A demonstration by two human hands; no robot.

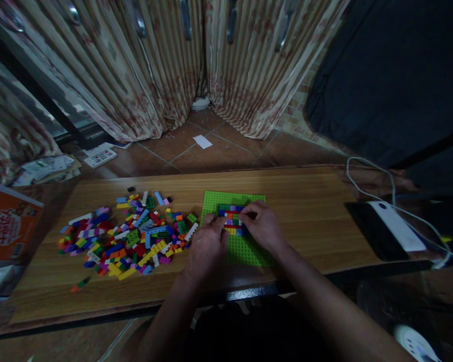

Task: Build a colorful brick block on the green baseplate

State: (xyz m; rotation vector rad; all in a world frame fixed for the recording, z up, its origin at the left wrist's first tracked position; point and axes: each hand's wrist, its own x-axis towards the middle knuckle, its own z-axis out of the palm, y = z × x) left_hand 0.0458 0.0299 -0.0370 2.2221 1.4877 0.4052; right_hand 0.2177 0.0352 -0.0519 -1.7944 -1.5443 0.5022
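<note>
A green studded baseplate lies on the wooden table, with a block of colourful building bricks in rows on it: blue, purple, red, white, green and yellow. My left hand rests over the plate's left edge, fingers curled and their tips against the left side of the brick block. Whatever it may hold is hidden. From the right, my right hand bends over the block with thumb and forefinger pinched at its upper right side. A brick there is mostly covered by those fingertips.
A large heap of loose bricks spreads over the table's left half. At the right end lie a black and white flat object and a white cable. An orange box stands to the left; curtains hang behind the table.
</note>
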